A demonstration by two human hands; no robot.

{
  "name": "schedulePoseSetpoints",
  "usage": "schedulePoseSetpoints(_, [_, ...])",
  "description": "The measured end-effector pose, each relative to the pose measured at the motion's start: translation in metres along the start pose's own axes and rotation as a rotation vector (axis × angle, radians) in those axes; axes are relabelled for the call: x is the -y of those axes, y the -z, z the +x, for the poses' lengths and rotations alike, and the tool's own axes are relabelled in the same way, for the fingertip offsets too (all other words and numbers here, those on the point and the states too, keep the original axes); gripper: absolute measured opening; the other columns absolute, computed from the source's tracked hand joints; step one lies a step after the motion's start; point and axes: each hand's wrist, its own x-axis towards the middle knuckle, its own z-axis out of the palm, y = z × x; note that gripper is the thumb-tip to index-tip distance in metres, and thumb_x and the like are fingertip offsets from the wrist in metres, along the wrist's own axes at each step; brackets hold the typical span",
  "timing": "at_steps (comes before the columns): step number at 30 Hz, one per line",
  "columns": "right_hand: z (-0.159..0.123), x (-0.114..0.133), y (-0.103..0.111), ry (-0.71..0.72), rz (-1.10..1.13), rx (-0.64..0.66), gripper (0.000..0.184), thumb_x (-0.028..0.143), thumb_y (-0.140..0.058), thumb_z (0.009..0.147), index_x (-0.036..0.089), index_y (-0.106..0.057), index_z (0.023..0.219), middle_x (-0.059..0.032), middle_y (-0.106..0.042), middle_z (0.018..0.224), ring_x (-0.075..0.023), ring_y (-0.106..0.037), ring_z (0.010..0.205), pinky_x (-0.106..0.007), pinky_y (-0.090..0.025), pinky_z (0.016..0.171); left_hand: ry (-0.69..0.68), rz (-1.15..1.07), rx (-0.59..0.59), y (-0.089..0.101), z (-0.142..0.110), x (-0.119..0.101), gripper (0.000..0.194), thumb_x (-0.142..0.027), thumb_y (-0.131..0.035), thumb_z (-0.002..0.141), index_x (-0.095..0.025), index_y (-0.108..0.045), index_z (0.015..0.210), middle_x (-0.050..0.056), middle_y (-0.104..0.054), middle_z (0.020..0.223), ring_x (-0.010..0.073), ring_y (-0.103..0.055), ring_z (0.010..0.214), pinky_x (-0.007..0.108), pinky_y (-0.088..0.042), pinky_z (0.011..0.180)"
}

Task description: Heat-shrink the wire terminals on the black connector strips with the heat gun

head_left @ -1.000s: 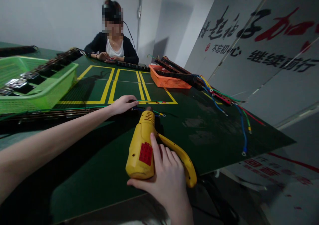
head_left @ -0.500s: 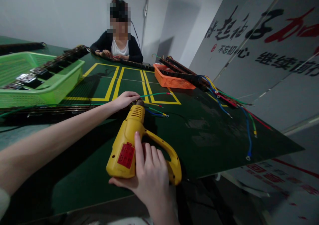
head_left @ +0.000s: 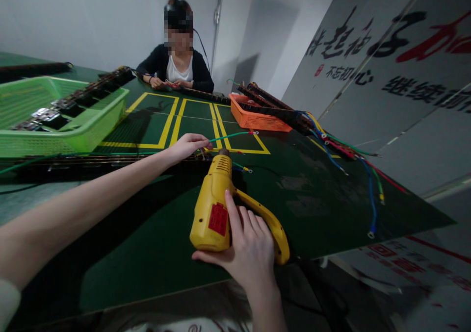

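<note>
My right hand (head_left: 246, 248) grips the handle of a yellow electric screwdriver (head_left: 217, 204) with a red label, its nose pointing away from me at a long dark strip (head_left: 91, 161) lying across the green table (head_left: 312, 194). My left hand (head_left: 187, 145) reaches over that strip and pinches a green wire (head_left: 231, 136) with a red-sleeved end, lifted off the table. Short blue, green and yellow wire ends (head_left: 241, 167) stick out just beyond the tool's nose.
A green basket (head_left: 62, 126) with metal parts stands at the left. An orange basket (head_left: 253, 118) holds long dark strips with several coloured wires (head_left: 353, 160) trailing to the right table edge. Another person (head_left: 176, 67) sits at the far end, hands on the table.
The screwdriver swung left and nearer the strip, then came back right and slightly away. My left hand lifted the green wire off the table and still holds it.
</note>
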Motion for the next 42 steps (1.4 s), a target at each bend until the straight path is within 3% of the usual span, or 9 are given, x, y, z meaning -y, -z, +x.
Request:
schedulePoseSetpoints(8, [-0.002, -0.024, 0.005, -0.07, -0.077, 0.013, 0.117, 0.089, -0.044, 0.061, 0.008, -0.028, 0.144, -0.0127, -0.064, 0.102, -0.0256, -0.06, 0.086, -0.036, -0.042, 0.076, -0.014, -0.021, 0.042, 0.001, 0.0, 0.003, 0.028, -0.042, -0.058, 0.074, -0.017, -0.069, 0.08, 0.006, -0.071, 0.093, 0.0206, -0.062, 0.091, 0.032, -0.043, 0.088])
schedulePoseSetpoints(15, [-0.006, -0.027, 0.004, -0.088, -0.088, 0.022, 0.115, 0.088, -0.046, 0.06, 0.009, -0.03, 0.143, -0.0124, -0.063, 0.104, -0.0258, -0.059, 0.09, -0.037, -0.042, 0.078, 0.002, -0.068, 0.037, 0.0, 0.001, 0.005, 0.028, -0.043, -0.06, 0.073, -0.018, -0.07, 0.079, 0.007, -0.071, 0.093, 0.0213, -0.062, 0.092, 0.033, -0.044, 0.089])
schedulePoseSetpoints(24, [-0.003, -0.003, -0.002, -0.018, -0.034, -0.016, 0.112, 0.089, -0.04, 0.064, 0.008, -0.034, 0.141, -0.0109, -0.061, 0.097, -0.0239, -0.056, 0.082, -0.035, -0.04, 0.074, 0.046, -0.028, 0.007, -0.001, -0.003, -0.007, 0.026, -0.039, -0.058, 0.073, -0.016, -0.07, 0.077, 0.007, -0.071, 0.092, 0.0216, -0.061, 0.092, 0.032, -0.044, 0.088])
schedulePoseSetpoints(32, [-0.004, 0.026, -0.004, 0.043, 0.062, -0.058, 0.106, 0.086, -0.039, 0.068, 0.009, -0.036, 0.14, -0.008, -0.058, 0.088, -0.0216, -0.053, 0.075, -0.034, -0.038, 0.07, 0.133, -0.035, -0.114, -0.001, 0.0, 0.003, 0.038, -0.05, -0.065, 0.068, -0.017, -0.072, 0.084, 0.006, -0.071, 0.091, 0.0241, -0.061, 0.089, 0.03, -0.047, 0.081])
schedulePoseSetpoints(38, [-0.003, 0.027, -0.003, 0.048, 0.079, -0.007, 0.104, 0.084, -0.038, 0.071, 0.009, -0.031, 0.143, -0.008, -0.059, 0.089, -0.0216, -0.053, 0.076, -0.034, -0.037, 0.069, 0.13, -0.024, -0.109, -0.001, -0.001, 0.003, 0.04, -0.053, -0.064, 0.069, -0.017, -0.073, 0.084, 0.006, -0.071, 0.09, 0.0246, -0.061, 0.09, 0.03, -0.047, 0.081])
schedulePoseSetpoints(42, [-0.004, 0.02, -0.006, 0.04, 0.085, -0.044, 0.103, 0.084, -0.037, 0.071, 0.012, -0.029, 0.144, -0.0082, -0.06, 0.092, -0.022, -0.054, 0.079, -0.035, -0.036, 0.072, 0.143, -0.011, -0.133, -0.001, 0.0, 0.002, 0.041, -0.053, -0.066, 0.068, -0.017, -0.073, 0.086, 0.007, -0.071, 0.092, 0.0254, -0.06, 0.094, 0.03, -0.047, 0.082])
